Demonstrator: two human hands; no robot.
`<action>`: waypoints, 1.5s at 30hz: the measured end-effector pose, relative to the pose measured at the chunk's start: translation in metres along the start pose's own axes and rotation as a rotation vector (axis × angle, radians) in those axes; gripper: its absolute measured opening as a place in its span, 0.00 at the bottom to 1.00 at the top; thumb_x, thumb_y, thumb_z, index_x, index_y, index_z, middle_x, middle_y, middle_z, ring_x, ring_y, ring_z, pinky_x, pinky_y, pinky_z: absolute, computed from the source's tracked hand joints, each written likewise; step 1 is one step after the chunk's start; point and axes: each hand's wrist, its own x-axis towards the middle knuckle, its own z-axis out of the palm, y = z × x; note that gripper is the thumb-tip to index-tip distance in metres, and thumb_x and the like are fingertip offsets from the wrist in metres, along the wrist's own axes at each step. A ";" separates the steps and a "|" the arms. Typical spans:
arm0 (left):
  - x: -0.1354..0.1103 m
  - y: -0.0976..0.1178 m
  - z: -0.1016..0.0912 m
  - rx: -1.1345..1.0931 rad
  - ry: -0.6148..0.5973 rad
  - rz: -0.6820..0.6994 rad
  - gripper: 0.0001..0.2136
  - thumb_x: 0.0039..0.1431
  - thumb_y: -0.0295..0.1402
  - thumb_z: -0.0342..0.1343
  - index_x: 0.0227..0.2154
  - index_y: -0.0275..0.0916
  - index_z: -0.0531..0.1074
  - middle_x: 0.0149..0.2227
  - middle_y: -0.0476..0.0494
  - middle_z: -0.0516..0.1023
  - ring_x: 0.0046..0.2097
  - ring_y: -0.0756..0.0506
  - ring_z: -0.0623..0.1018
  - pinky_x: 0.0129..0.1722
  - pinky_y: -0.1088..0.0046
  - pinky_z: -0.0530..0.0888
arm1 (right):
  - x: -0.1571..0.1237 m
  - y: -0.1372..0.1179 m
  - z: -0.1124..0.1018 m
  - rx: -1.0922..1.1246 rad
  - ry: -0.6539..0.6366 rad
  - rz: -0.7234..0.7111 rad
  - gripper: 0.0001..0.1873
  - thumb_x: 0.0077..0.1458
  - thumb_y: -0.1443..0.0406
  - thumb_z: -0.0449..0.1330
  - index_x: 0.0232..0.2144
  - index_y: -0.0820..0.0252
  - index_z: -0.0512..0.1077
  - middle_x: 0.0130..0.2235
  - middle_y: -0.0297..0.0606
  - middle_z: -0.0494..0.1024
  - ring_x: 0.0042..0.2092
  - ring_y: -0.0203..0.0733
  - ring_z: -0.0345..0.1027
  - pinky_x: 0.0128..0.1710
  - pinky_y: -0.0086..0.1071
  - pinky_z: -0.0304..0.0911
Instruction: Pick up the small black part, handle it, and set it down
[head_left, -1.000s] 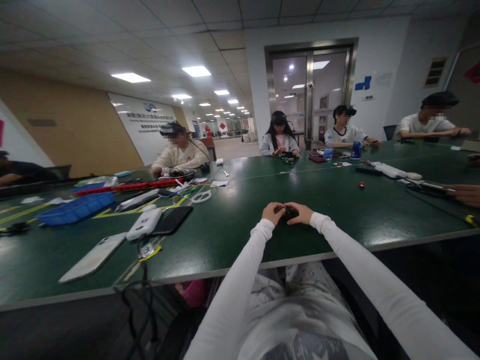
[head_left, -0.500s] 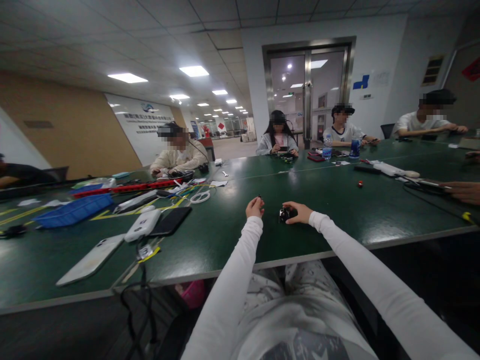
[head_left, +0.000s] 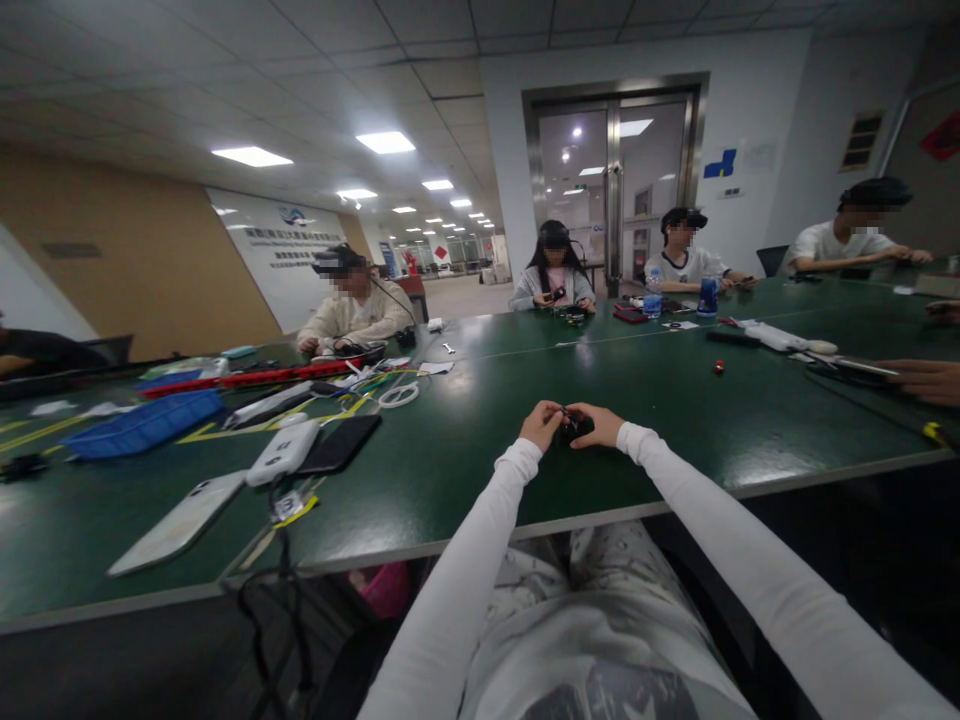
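Observation:
A small black object (head_left: 574,428) rests on the dark green table (head_left: 465,470) straight ahead of me. My right hand (head_left: 602,424) is closed around its right side. My left hand (head_left: 541,423) is pinched against its left side, with a thin small piece between the fingertips that I cannot make out. Both arms are in white sleeves and reach forward from my lap.
To my left lie a white phone (head_left: 180,520), a white device (head_left: 285,450), a black phone (head_left: 341,442), a blue tray (head_left: 142,422) and a tape roll (head_left: 399,395). A small red object (head_left: 719,367) sits ahead right. Several people work around the table; another person's hand (head_left: 926,380) is at the right edge.
My left hand had lifted away to the left with a tiny piece pinched; it has come back to the black object beside my right hand. The right hand stayed on the object.

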 end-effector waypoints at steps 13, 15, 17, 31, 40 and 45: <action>0.000 -0.001 -0.008 0.459 -0.003 0.049 0.07 0.51 0.32 0.46 0.34 0.39 0.64 0.33 0.46 0.71 0.38 0.49 0.71 0.41 0.69 0.66 | 0.007 0.009 0.004 0.167 0.149 0.011 0.24 0.39 0.65 0.60 0.43 0.59 0.64 0.40 0.39 0.71 0.36 0.36 0.66 0.39 0.35 0.61; 0.000 -0.001 -0.015 0.564 0.014 0.054 0.08 0.51 0.32 0.47 0.35 0.39 0.64 0.34 0.45 0.71 0.39 0.48 0.70 0.41 0.68 0.66 | 0.008 0.009 0.004 0.154 0.172 0.009 0.23 0.39 0.67 0.59 0.42 0.59 0.64 0.39 0.38 0.72 0.35 0.35 0.66 0.39 0.34 0.62; 0.001 -0.003 -0.027 0.663 0.037 0.035 0.08 0.51 0.32 0.47 0.35 0.39 0.65 0.34 0.44 0.70 0.39 0.48 0.70 0.42 0.68 0.65 | 0.007 0.009 0.004 0.139 0.184 0.012 0.23 0.39 0.67 0.59 0.42 0.60 0.64 0.38 0.38 0.72 0.35 0.35 0.66 0.39 0.34 0.62; -0.047 -0.041 -0.217 1.040 0.354 -0.264 0.10 0.50 0.34 0.45 0.36 0.39 0.64 0.33 0.43 0.71 0.42 0.45 0.68 0.41 0.68 0.65 | 0.003 0.014 0.006 0.086 0.142 0.016 0.23 0.39 0.67 0.60 0.42 0.60 0.64 0.37 0.38 0.71 0.34 0.33 0.66 0.39 0.33 0.63; -0.084 -0.031 -0.274 1.116 0.648 -0.269 0.12 0.50 0.36 0.44 0.35 0.37 0.65 0.32 0.44 0.72 0.42 0.44 0.67 0.42 0.68 0.62 | 0.003 0.018 0.007 0.094 0.132 0.036 0.23 0.39 0.67 0.60 0.42 0.59 0.64 0.37 0.37 0.71 0.35 0.34 0.66 0.39 0.34 0.63; -0.083 -0.030 -0.273 1.147 0.631 -0.306 0.11 0.48 0.34 0.45 0.33 0.36 0.66 0.33 0.43 0.72 0.40 0.44 0.68 0.46 0.66 0.59 | 0.001 0.016 0.007 0.081 0.125 0.052 0.23 0.39 0.68 0.60 0.41 0.59 0.65 0.37 0.38 0.72 0.35 0.35 0.66 0.40 0.35 0.63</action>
